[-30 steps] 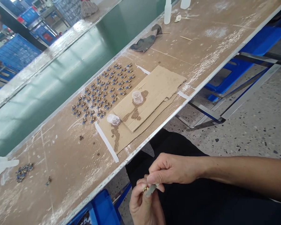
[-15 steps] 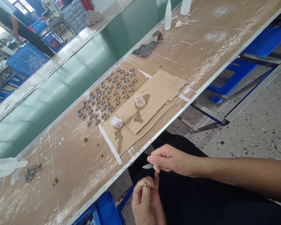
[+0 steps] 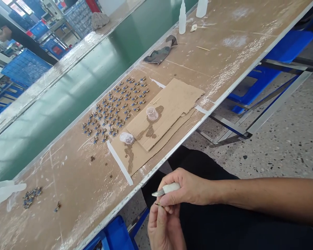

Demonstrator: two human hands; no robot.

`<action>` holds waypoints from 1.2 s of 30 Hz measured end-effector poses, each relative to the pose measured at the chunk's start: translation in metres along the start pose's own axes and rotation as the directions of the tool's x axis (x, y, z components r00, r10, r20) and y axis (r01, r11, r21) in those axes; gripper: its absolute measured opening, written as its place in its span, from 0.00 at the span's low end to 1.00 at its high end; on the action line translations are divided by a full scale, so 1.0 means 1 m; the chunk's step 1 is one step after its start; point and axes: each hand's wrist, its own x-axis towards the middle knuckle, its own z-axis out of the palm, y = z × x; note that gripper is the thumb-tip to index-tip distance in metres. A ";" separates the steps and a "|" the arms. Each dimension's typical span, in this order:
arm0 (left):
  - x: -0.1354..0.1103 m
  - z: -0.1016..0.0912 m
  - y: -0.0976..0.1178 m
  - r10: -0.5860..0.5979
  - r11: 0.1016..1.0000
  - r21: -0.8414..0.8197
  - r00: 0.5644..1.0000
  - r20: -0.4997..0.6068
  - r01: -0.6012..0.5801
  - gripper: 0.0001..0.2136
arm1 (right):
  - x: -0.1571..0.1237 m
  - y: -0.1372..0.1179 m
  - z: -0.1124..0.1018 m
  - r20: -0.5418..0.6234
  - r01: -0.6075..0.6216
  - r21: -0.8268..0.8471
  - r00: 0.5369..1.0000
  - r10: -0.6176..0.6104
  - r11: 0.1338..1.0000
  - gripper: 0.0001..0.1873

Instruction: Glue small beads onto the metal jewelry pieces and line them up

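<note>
My right hand is closed round a small white-handled blade, its metal tip pointing left. Just below it my left hand pinches a tiny brass-coloured part between fingertips. Both hands hover over my dark-clothed lap, in front of the bench edge. On the bench, several rows of small blue-and-brass parts stand in a grid. Beside them lies stained cardboard carrying two small clear cups.
A loose heap of the same small parts lies at the bench's left end near clear plastic pieces. A dark rag and two white squeeze bottles sit further back. A green conveyor belt runs behind. Blue stools stand right and below.
My right hand lifted the blade off the part, then came back down close to my left hand. The white handle now shows in the grip. The view shifted slightly.
</note>
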 end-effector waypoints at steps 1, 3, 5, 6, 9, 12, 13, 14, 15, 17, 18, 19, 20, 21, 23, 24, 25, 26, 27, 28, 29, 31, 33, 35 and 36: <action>-0.002 0.003 0.001 -0.022 1.000 -0.008 1.000 0.003 0.022 0.10 | 0.000 -0.001 0.000 0.002 -0.018 -0.002 1.000 0.018 1.000 0.16; -0.006 0.009 0.004 -0.074 0.997 -0.023 0.997 0.017 0.074 0.11 | 0.001 -0.002 -0.002 0.015 -0.073 -0.034 0.997 0.073 0.997 0.17; -0.009 0.014 0.006 -0.100 0.994 -0.042 0.994 0.052 0.103 0.11 | 0.000 -0.003 -0.005 0.012 -0.120 -0.078 0.993 0.122 0.990 0.19; -0.010 0.015 0.006 -0.104 0.993 -0.052 0.992 0.068 0.108 0.11 | 0.000 -0.003 -0.006 0.000 -0.122 -0.101 0.992 0.123 0.987 0.19; -0.011 0.015 0.006 -0.110 0.991 -0.071 0.990 0.086 0.116 0.10 | -0.001 -0.003 -0.010 0.002 -0.068 -0.125 0.998 0.068 0.990 0.19; -0.009 0.013 0.006 -0.132 0.988 -0.074 0.989 0.069 0.137 0.12 | -0.002 -0.003 -0.011 0.057 -0.055 -0.081 0.997 0.059 0.995 0.18; -0.009 0.012 0.006 -0.135 0.988 -0.071 0.989 0.062 0.140 0.13 | -0.002 -0.003 -0.010 0.063 -0.067 -0.071 0.995 0.072 0.995 0.18; -0.008 0.012 0.006 -0.138 0.988 -0.066 0.989 0.055 0.141 0.14 | -0.002 -0.003 -0.010 0.061 -0.082 -0.067 0.994 0.086 0.994 0.18; -0.008 0.012 0.006 -0.140 0.988 -0.058 0.989 0.048 0.142 0.14 | -0.002 -0.003 -0.010 0.058 -0.100 -0.069 0.993 0.104 0.993 0.18; -0.009 0.012 0.005 -0.142 0.989 -0.044 0.989 0.043 0.144 0.13 | -0.001 -0.004 -0.009 0.050 -0.127 -0.082 0.990 0.131 0.989 0.18; -0.009 0.012 0.005 -0.144 0.988 -0.040 0.988 0.046 0.146 0.13 | -0.001 -0.004 -0.009 0.051 -0.136 -0.088 0.989 0.141 0.987 0.18; -0.009 0.012 0.005 -0.146 0.988 -0.039 0.988 0.052 0.148 0.13 | -0.001 -0.004 -0.010 0.056 -0.145 -0.093 0.987 0.150 0.985 0.18; -0.009 0.012 0.005 -0.148 0.988 -0.042 0.987 0.060 0.151 0.13 | -0.001 -0.005 -0.011 0.062 -0.150 -0.096 0.986 0.156 0.984 0.18; -0.009 0.012 0.005 -0.151 0.987 -0.048 0.986 0.068 0.154 0.14 | -0.001 -0.005 -0.011 0.066 -0.153 -0.094 0.985 0.159 0.984 0.19; -0.009 0.012 0.005 -0.162 0.984 -0.068 0.984 0.081 0.167 0.15 | -0.001 -0.005 -0.013 0.074 -0.153 -0.090 0.984 0.159 0.984 0.19; -0.009 0.012 0.005 -0.169 0.981 -0.080 0.982 0.086 0.176 0.15 | -0.002 -0.005 -0.013 0.078 -0.144 -0.091 0.985 0.151 0.985 0.19; -0.009 0.012 0.005 -0.176 0.978 -0.095 0.980 0.091 0.184 0.15 | -0.002 -0.005 -0.014 0.084 -0.132 -0.092 0.987 0.139 0.987 0.19; -0.009 0.012 0.006 -0.182 0.975 -0.109 0.978 0.098 0.193 0.14 | -0.002 -0.005 -0.014 0.092 -0.122 -0.093 0.987 0.131 0.988 0.19; -0.009 0.012 0.006 -0.188 0.972 -0.122 0.976 0.105 0.201 0.13 | -0.002 -0.006 -0.015 0.101 -0.116 -0.097 0.987 0.126 0.989 0.19; -0.009 0.012 0.006 -0.194 0.969 -0.134 0.974 0.116 0.209 0.12 | -0.002 -0.006 -0.016 0.108 -0.114 -0.109 0.986 0.126 0.987 0.19; -0.010 0.012 0.006 -0.199 0.966 -0.143 0.971 0.129 0.217 0.11 | -0.001 -0.007 -0.017 0.108 -0.110 -0.138 0.986 0.126 0.984 0.19; -0.010 0.012 0.006 -0.214 0.958 -0.159 0.963 0.163 0.239 0.07 | -0.001 -0.008 -0.019 0.100 -0.036 -0.279 0.993 0.067 0.960 0.19; -0.010 0.011 0.005 -0.235 0.946 -0.178 0.950 0.203 0.272 0.05 | 0.000 -0.009 -0.023 0.144 0.158 -0.467 0.984 -0.101 0.870 0.17; -0.010 0.010 0.006 -0.262 0.929 -0.199 0.935 0.238 0.311 0.05 | 0.002 -0.008 -0.025 0.236 0.339 -0.562 0.940 -0.246 0.754 0.14; -0.009 0.010 0.006 -0.275 0.921 -0.206 0.928 0.251 0.329 0.05 | 0.002 -0.007 -0.026 0.268 0.385 -0.568 0.922 -0.279 0.727 0.13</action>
